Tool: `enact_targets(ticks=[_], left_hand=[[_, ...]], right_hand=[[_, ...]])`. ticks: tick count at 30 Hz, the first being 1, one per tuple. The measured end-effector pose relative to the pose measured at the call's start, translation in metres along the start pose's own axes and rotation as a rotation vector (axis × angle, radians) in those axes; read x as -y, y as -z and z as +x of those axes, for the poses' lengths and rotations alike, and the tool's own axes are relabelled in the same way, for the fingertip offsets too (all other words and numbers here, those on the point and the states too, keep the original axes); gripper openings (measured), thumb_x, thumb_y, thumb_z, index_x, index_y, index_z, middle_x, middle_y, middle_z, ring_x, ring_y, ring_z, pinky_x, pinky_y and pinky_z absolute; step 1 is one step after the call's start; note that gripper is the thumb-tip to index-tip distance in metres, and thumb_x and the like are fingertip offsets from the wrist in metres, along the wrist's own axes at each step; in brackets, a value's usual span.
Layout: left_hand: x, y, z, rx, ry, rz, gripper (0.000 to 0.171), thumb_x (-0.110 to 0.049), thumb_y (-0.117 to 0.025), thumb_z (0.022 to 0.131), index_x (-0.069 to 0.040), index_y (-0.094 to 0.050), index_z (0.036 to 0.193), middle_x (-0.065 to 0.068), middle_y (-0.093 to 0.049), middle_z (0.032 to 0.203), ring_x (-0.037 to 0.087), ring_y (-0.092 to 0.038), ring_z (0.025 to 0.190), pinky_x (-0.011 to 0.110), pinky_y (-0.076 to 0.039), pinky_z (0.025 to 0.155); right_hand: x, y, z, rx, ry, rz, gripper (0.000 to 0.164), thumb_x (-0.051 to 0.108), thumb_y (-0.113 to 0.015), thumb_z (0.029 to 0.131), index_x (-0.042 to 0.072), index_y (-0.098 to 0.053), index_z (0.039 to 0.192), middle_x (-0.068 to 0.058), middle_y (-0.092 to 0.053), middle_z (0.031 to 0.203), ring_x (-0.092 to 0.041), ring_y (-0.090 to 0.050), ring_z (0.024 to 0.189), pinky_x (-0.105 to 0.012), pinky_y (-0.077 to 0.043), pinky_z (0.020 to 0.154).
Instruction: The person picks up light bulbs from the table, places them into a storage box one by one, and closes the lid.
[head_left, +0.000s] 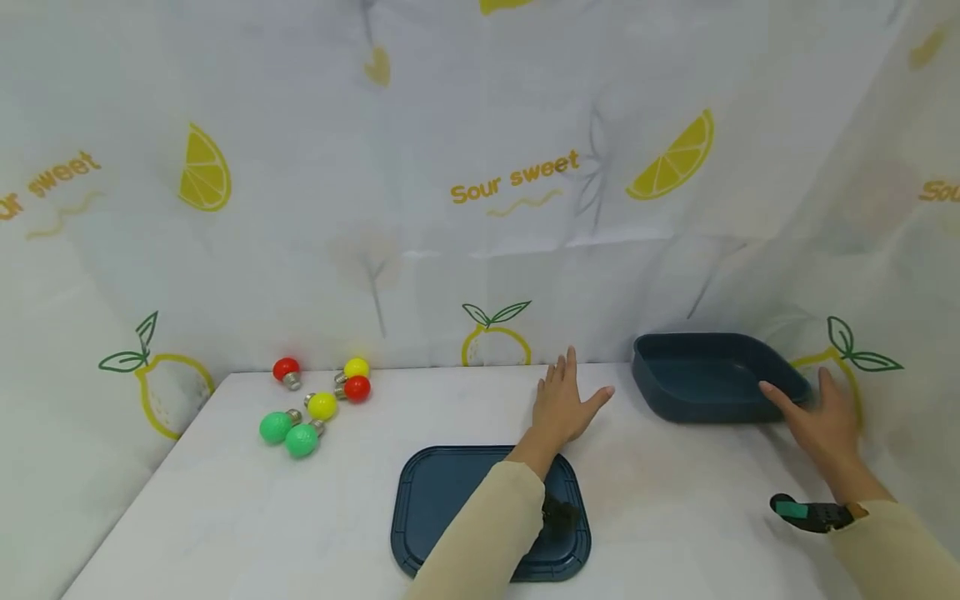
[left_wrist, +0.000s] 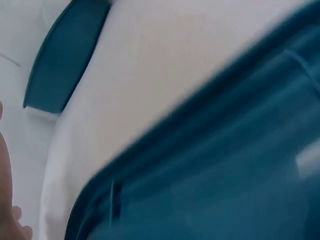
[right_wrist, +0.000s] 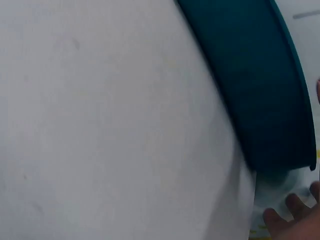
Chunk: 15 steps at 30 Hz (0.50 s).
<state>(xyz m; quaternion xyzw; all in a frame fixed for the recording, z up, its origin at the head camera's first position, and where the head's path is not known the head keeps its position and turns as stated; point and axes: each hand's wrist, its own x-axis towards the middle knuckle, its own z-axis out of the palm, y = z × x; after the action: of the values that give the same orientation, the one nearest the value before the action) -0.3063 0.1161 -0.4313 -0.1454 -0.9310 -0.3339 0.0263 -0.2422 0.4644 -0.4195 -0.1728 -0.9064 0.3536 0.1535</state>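
Observation:
A deep, dark blue plastic container with rounded corners stands upright at the back right of the table. My right hand is at its right end, thumb close to the rim and the other fingers spread beyond that end. In the right wrist view, fingertips show just past the end of the container. My left hand reaches over the table left of the container, fingers extended and thumb apart, holding nothing. Beneath the left forearm lies a flat, dark blue lid with a grooved edge, partly hidden by the sleeve.
Several small bulbs with metal screw bases lie at the back left, including a red bulb, a yellow bulb and a green bulb. A white curtain with lemon prints hangs behind the white table.

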Motion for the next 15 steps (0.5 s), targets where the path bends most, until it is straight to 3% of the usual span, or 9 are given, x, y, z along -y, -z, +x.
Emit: enact_targets(ticks=[7, 12, 15], left_hand=[[-0.01, -0.026, 0.008, 0.003, -0.03, -0.092, 0.09, -0.065, -0.051, 0.097, -0.023, -0.01, 0.164, 0.006, -0.027, 0.168, 0.025, -0.03, 0.155, 0.045, -0.028, 0.126], [-0.032, -0.042, 0.011, 0.021, -0.089, -0.169, 0.085, -0.064, -0.048, 0.099, -0.025, -0.011, 0.164, 0.001, -0.028, 0.168, 0.021, -0.031, 0.155, 0.045, -0.029, 0.126], [-0.04, -0.05, 0.014, 0.045, -0.077, -0.215, 0.084, -0.065, -0.048, 0.098, -0.03, -0.009, 0.164, 0.003, -0.027, 0.168, 0.025, -0.033, 0.154, 0.046, -0.032, 0.124]], right_hand=[[-0.004, -0.009, 0.001, 0.103, -0.052, 0.089, 0.105, 0.058, -0.05, 0.098, 0.01, 0.022, 0.157, -0.024, 0.021, 0.164, -0.053, 0.012, 0.152, -0.075, -0.007, 0.117], [-0.005, -0.008, -0.002, 0.074, -0.049, 0.092, 0.1, 0.054, -0.049, 0.1, 0.009, 0.019, 0.158, -0.025, 0.02, 0.164, -0.054, 0.01, 0.151, -0.075, -0.009, 0.117], [-0.003, -0.01, -0.003, 0.072, -0.07, 0.105, 0.099, 0.052, -0.048, 0.101, 0.008, 0.02, 0.158, -0.025, 0.02, 0.164, -0.053, 0.01, 0.152, -0.073, -0.009, 0.118]])
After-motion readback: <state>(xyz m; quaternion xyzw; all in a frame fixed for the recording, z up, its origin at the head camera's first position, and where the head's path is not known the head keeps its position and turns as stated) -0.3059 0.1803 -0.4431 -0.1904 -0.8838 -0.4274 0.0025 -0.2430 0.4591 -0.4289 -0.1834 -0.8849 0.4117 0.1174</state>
